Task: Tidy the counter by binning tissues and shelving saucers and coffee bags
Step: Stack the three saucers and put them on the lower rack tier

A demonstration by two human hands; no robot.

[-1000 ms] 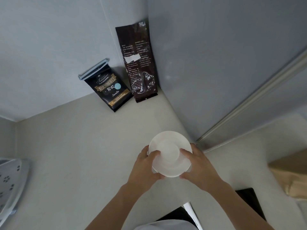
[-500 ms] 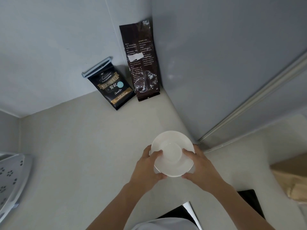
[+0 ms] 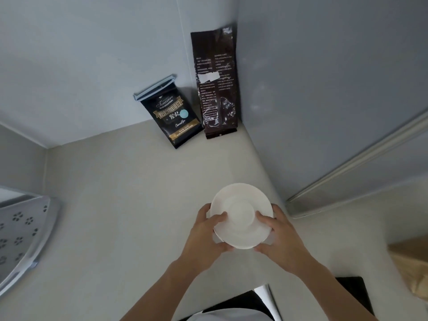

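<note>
A white saucer is held over the pale shelf surface, gripped on both sides. My left hand clasps its left rim and my right hand clasps its right rim, thumbs on top. More white rims show under it, so it looks like a small stack. In the far corner a short black coffee bag with gold lettering leans against the back wall. Beside it, to the right, a tall dark brown coffee bag stands upright against the side wall.
A grey side wall with a metal edge strip rises on the right. A perforated metal rack sits at the left edge. A brown paper bag is at the lower right. A black object lies below my right arm.
The view has drifted slightly, so the coffee bags sit a little further right in the frame. Both hands still hold the saucers at about the same spot above the surface.
</note>
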